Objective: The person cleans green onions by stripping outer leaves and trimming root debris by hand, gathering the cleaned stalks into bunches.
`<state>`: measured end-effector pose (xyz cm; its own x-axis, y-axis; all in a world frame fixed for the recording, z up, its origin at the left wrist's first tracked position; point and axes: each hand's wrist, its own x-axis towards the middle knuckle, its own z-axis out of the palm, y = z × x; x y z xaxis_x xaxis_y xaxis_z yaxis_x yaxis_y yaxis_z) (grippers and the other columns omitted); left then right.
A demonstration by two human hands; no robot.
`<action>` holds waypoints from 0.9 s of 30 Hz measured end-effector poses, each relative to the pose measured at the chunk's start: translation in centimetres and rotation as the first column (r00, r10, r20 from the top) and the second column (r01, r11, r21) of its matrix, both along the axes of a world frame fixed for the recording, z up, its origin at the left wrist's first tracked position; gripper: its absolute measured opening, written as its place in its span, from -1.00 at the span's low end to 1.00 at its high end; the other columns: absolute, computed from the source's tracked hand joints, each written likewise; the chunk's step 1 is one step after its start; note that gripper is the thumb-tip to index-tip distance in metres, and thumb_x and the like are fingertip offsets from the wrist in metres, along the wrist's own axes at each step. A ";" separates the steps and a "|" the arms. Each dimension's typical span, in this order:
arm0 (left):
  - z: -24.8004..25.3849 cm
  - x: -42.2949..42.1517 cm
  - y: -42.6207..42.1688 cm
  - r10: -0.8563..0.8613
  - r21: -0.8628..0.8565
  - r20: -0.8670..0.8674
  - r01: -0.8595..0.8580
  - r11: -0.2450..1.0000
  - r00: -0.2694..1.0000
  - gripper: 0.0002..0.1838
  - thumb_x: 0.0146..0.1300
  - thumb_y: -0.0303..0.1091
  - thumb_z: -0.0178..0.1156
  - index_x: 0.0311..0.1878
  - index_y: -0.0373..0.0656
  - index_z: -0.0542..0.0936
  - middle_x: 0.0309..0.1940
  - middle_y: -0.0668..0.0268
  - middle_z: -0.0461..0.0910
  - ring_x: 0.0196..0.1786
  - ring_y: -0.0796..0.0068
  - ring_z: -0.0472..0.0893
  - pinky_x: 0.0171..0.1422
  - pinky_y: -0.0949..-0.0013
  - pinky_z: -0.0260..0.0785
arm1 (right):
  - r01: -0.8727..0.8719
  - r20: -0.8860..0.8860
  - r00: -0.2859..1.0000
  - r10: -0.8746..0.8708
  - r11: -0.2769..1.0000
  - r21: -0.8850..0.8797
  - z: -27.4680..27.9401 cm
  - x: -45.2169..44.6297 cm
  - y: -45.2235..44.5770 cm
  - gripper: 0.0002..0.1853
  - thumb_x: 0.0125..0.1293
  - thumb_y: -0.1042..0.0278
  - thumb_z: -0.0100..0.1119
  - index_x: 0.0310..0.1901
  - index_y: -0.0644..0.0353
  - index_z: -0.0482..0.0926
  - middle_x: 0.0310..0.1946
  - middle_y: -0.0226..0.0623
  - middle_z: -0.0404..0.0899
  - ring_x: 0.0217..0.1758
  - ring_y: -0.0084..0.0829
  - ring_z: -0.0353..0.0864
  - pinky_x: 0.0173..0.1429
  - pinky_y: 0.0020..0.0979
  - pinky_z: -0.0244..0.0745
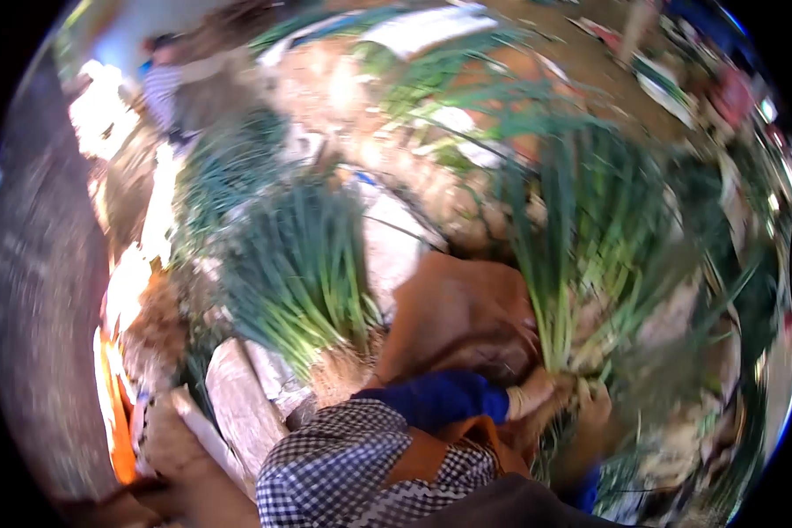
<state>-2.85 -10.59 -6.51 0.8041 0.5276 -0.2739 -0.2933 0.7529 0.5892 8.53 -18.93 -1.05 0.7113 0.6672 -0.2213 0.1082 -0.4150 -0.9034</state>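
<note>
My left hand [533,392], reaching out of a blue sleeve, is closed around the base of some green onions [550,304], whose long leaves point up and away from me. Close beside it on the right, my right hand [594,407] has its fingers curled at the lower ends of the same stalks. Motion blur smears that hand and its forearm. Pale roots hang just below the left hand. More green onions [620,264] stand right behind and to the right, and the picture does not show clearly where they part from the held ones.
A thick bunch of green onions [304,273] leans on the left, roots towards me. Between the bunches lies a brown cloth or sack [458,304]. Further green onions [229,172] lie behind at left. A person in striped clothing [161,92] is at the far left.
</note>
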 end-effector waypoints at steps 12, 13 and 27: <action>0.1 0.3 1.1 -0.240 -0.186 0.067 0.248 0.951 0.968 -0.70 0.13 -0.39 0.18 -0.06 -0.29 0.53 -0.20 0.32 0.56 -0.14 0.56 0.51 -0.05 0.49 0.39 | 0.208 -0.308 0.948 -0.084 0.895 0.395 0.4 0.7 5.9 -0.87 0.33 0.32 0.03 -0.33 0.16 0.50 -0.53 -0.52 0.49 -0.51 -0.71 0.39 -0.45 -0.65 0.27; -0.1 0.1 1.1 -0.189 -0.123 0.038 0.193 0.974 0.981 -0.68 0.13 -0.39 0.18 -0.04 -0.29 0.52 -0.19 0.31 0.55 -0.14 0.54 0.52 -0.04 0.47 0.40 | 0.305 -0.364 0.926 -0.102 0.770 0.561 -0.5 0.2 6.8 -0.89 0.32 0.34 0.05 -0.27 0.17 0.51 -0.48 -0.51 0.50 -0.49 -0.71 0.40 -0.44 -0.66 0.29; -0.6 0.7 1.5 0.021 -0.210 -0.100 -0.041 0.977 0.995 -0.85 0.19 -0.40 0.13 -0.25 -0.28 0.55 -0.43 0.25 0.56 -0.42 0.45 0.56 -0.30 0.45 0.47 | -0.619 -0.366 0.779 0.509 0.533 -0.576 -5.2 -1.4 -15.1 -0.59 0.24 0.00 -0.02 -0.02 0.13 0.42 -0.36 -0.30 0.54 -0.17 -0.28 0.54 -0.13 -0.24 0.47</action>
